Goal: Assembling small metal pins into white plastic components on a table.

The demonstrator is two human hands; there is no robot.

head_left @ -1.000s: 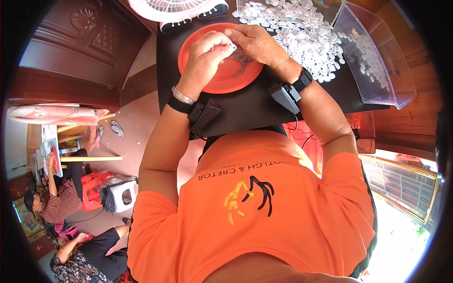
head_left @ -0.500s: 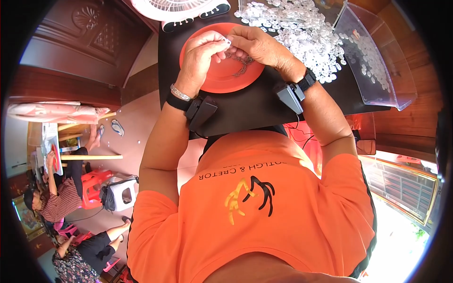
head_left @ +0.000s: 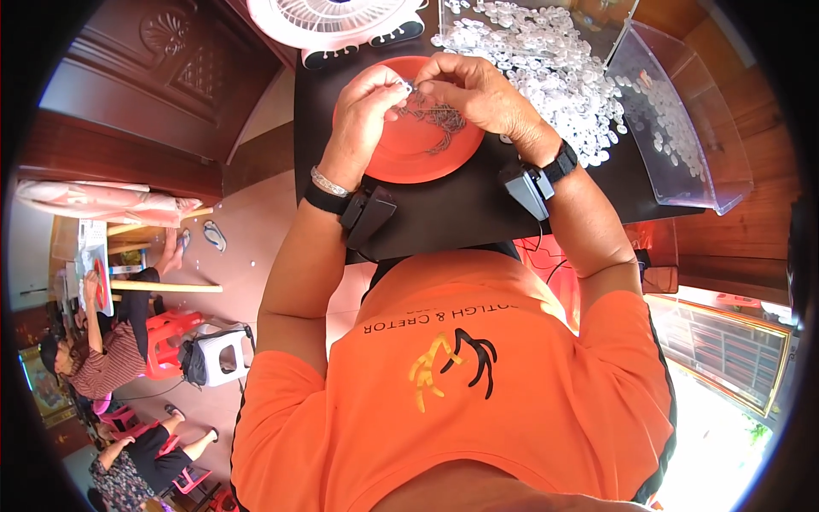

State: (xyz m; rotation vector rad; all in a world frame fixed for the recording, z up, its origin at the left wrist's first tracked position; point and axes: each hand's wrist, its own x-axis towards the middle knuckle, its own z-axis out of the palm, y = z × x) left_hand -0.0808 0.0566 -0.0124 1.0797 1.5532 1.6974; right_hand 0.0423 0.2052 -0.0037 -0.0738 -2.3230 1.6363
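The left hand (head_left: 363,109) pinches a small white plastic piece (head_left: 406,87) just left of the right hand (head_left: 482,92), whose hold is unclear.

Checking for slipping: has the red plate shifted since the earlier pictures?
No; against the fan, the red plate shows no clear shift either way.

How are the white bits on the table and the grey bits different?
The white pieces are flat and rounded; the grey pieces look thin and stringy. The white pieces lie on the dark table; the grey pieces, on the red plate. The white heap is bigger than the grey. Both are small.
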